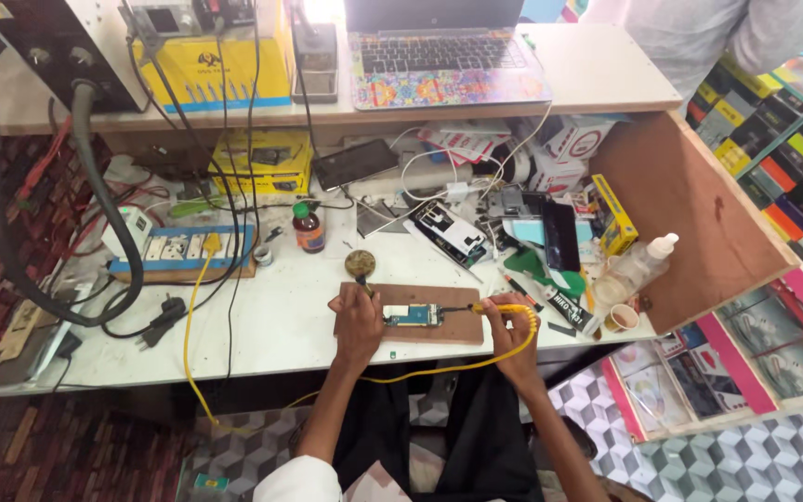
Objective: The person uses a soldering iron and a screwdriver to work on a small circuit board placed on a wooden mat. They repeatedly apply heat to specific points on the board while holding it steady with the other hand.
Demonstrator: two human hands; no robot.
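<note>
- The white workbench [271, 325] spread wide under clutter, with a brown wooden board [457, 327] lying at its front edge; everything below is placed from that board.
- A laptop [443, 46] sat on the raised shelf well behind the board.
- A white power strip [183, 249] lay far to the board's left, its cables trailing across the bench.
- A clear squeeze bottle [638, 265] lay to the board's right.
- A brown bottle with a red cap [308, 229] stood behind the board's left end.
- The left hand [357, 321] rested on the board's left edge, fingers curled and pressed together, pinning a thin tool.
- The right hand [506, 321], at the board's right end, pinched a yellow soldering iron [494, 308].
- A small circuit board [413, 316] lay on the board's middle, between both hands, the iron's tip just beside it.
</note>
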